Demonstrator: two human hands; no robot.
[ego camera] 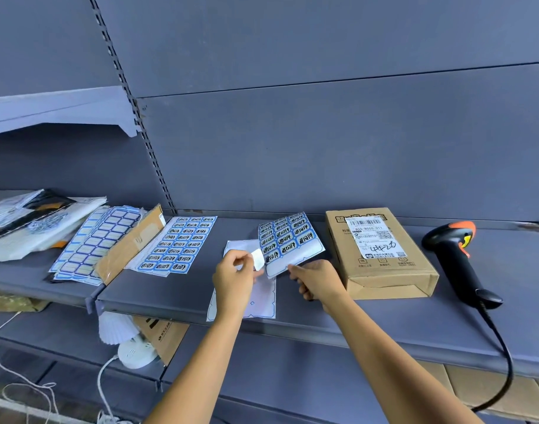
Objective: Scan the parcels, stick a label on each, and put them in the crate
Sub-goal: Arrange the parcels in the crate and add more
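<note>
A grey shelf (384,325) is running under a grey back panel (323,148). The left hand (233,275) is pinching a label (257,259) with curled fingers; the right hand (317,281) is gripping the sheet (289,240) by its lower edge. The parcel (381,255) is lying just right, near the scanner (458,258).

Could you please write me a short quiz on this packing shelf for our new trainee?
1. True or false: the scanner lies on the shelf, right of the parcel.
2. The left hand pinches: A a peeled label; B the scanner; C the parcel.
3. Fill in: the right hand holds a sheet of ____.
Key: 1 true; 2 A; 3 labels.
</note>
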